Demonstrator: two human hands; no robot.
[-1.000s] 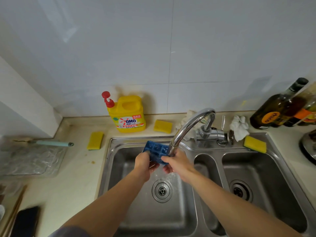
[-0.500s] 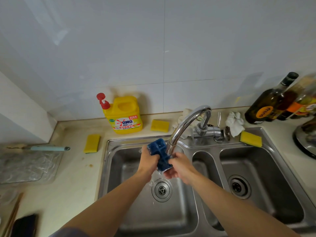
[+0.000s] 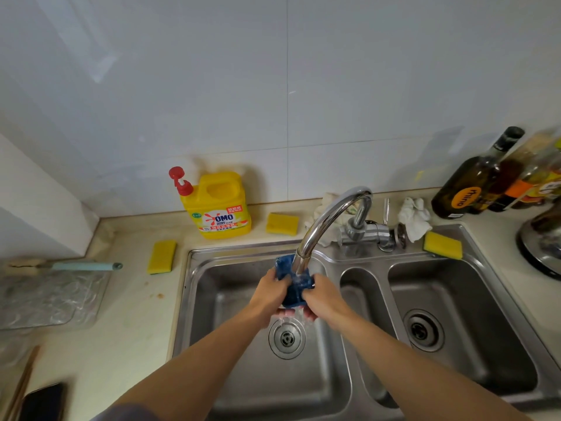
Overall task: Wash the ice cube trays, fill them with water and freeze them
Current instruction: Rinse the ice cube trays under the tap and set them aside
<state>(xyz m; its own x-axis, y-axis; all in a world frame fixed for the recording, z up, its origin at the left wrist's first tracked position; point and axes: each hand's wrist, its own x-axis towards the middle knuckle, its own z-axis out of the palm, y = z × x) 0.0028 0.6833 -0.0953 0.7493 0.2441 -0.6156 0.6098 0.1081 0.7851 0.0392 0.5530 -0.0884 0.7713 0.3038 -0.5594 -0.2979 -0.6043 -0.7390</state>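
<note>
Head view: ice tray (image 3: 293,294), long axis toward wall (image 3: 288,117), in grip of left hand (image 3: 269,294) and right hand (image 3: 327,299)

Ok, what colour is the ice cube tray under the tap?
Blue; the ice cube tray shows best in the head view.

Views: one only, a wide-angle camera worn on the head.
Position: above the near edge of the sink (image 3: 243,250), over its left basin.
Facing: forward and down, toward the tiled wall (image 3: 273,86).
Nearness: close, at arm's length; both forearms enter from the bottom edge.
Centre: left hand (image 3: 267,294) and right hand (image 3: 326,300) holding the ice tray (image 3: 293,291) under the tap (image 3: 331,214).
Edges: counter (image 3: 121,299) on the left, bottles (image 3: 473,180) on the right.
</note>
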